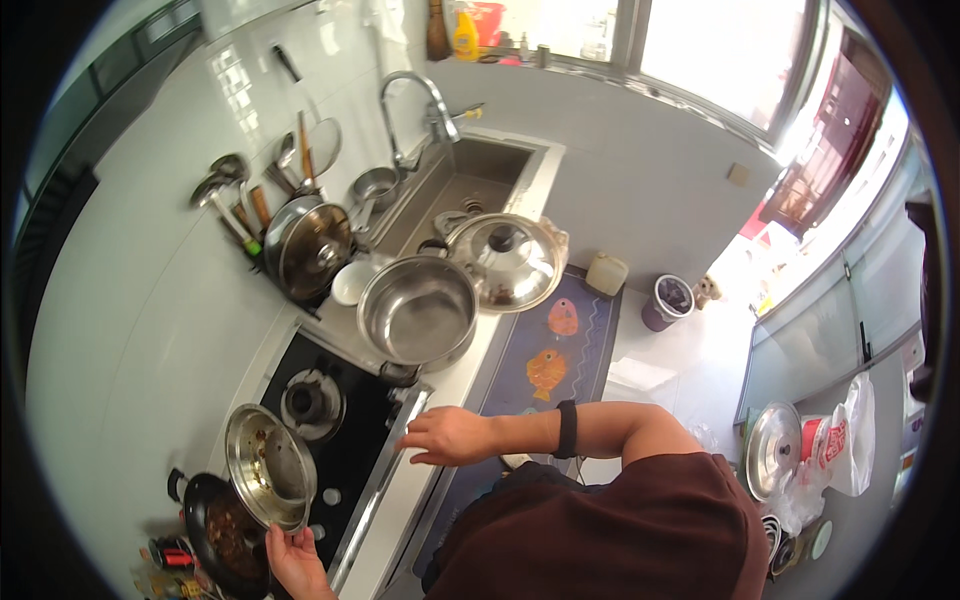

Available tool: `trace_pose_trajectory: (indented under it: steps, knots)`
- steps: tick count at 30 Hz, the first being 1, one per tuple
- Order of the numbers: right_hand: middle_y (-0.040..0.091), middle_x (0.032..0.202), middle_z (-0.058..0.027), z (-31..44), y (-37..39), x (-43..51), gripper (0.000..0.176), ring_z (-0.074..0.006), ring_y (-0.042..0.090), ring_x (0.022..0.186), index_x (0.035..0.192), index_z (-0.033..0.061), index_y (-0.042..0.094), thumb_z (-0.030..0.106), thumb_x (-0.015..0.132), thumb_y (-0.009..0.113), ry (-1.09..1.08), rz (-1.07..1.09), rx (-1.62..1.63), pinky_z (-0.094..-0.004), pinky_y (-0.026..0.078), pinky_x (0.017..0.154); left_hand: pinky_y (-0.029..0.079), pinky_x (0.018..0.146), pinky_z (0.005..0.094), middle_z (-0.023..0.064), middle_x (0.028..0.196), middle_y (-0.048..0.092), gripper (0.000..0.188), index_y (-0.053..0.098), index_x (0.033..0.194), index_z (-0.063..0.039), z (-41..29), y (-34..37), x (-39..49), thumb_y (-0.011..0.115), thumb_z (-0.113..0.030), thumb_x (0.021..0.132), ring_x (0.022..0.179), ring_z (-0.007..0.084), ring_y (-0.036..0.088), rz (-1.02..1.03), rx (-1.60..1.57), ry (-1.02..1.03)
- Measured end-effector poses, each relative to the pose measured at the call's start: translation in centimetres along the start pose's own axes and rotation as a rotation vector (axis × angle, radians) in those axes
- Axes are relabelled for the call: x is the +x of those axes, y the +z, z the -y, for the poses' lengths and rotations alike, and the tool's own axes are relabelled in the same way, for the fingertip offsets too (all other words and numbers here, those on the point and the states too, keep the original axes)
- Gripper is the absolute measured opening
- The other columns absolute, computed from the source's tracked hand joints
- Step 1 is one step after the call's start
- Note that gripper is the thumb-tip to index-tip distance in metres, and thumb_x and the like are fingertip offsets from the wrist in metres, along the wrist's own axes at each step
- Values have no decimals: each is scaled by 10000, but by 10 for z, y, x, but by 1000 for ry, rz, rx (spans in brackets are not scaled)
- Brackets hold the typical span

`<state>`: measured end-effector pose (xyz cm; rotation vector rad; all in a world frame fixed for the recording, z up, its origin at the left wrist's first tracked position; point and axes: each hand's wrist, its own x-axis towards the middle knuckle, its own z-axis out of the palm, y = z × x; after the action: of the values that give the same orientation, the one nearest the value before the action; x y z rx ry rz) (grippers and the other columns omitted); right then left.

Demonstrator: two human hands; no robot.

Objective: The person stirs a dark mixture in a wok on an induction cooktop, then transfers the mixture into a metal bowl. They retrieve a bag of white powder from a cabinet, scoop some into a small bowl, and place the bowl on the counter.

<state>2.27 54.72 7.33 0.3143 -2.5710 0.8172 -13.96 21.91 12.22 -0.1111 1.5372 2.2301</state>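
Observation:
My left hand [298, 561] grips the rim of a stainless steel basin [289, 461], thumb near its inner side. The basin is tilted, with oily residue and dark bits inside. Below and beside it, a black wok [217, 525] on the gas cooktop [341, 465] holds pieces of brown food in dark sauce. The basin hides part of the wok. My right hand [454, 435] holds nothing, its fingers slightly spread above the cooktop's front edge. Whether it touches that edge I cannot tell. Farther along, a bare burner [311, 403] shows on the black glass.
A large steel pot [418, 311] stands on the counter, beside a domed steel lid [514, 259] and a white bowl [351, 283]. Behind are the sink [487, 169], a glass pan lid [315, 251] and several utensils [229, 180]. Bottles [169, 581] crowd the wok's far side.

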Motion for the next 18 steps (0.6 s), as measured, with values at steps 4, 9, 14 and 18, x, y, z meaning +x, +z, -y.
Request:
trace_pose_trajectory:
  steps: [4,9,14,18]
  knots:
    - [597,892,-95,-47,-43,-52,273,-300,606,836,1084,87,604,219,851,655,51,117,1,-416,505,732,581,817,292,177,1137,620,345,531,1187,74,48,51,47,537,-201,979,1075,319,624,-8,-30,-48]
    - [601,870,-98,-86,-91,-116,261,-314,613,817,1083,85,610,209,856,640,255,145,-30,-430,499,726,567,911,337,205,1064,619,335,527,1116,128,84,78,122,527,-179,982,1002,303,635,-153,-61,-85]
    - [605,873,-102,-103,-105,-155,268,-319,620,819,1099,100,619,211,855,639,354,103,-52,-427,509,708,578,913,358,208,999,585,339,503,1090,162,101,74,193,501,-163,992,935,309,624,-327,-59,-73]
    - [608,885,-106,-102,-115,-167,270,-328,625,813,1094,100,623,205,847,644,430,87,-69,-426,514,702,591,900,345,219,1124,542,367,498,1154,151,116,79,229,478,-182,1002,1013,319,588,-477,-79,-51]
